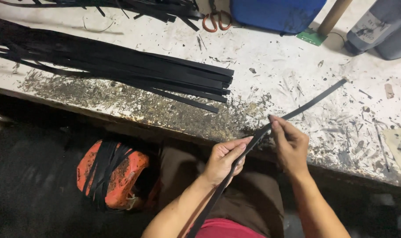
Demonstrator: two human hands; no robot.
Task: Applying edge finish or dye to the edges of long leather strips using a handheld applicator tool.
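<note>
At the bottom centre of the frame the long black strip (235, 167) rises from the lap, running on a diagonal from lower left to upper right. The left hand (224, 159) sits lower on it, fingers curled shut around the strip with the thumb laid along its upper side. The right hand (290, 147) is a little further up the same line, pinching the strip between thumb and fingertips near the bench (271, 75) edge. Beyond the right hand the free end continues up and right over the scarred white surface, ending toward the upper right of the frame, so the long axis points away from the body and the right hand is the nearer one to that far tip. To the lower left, an orange container (114, 174) holds more black strips. Further off, at upper left, a bundle of strips (121, 66) lies flat across the bench, and orange-handled scissors (216, 20) rest at the top centre
</note>
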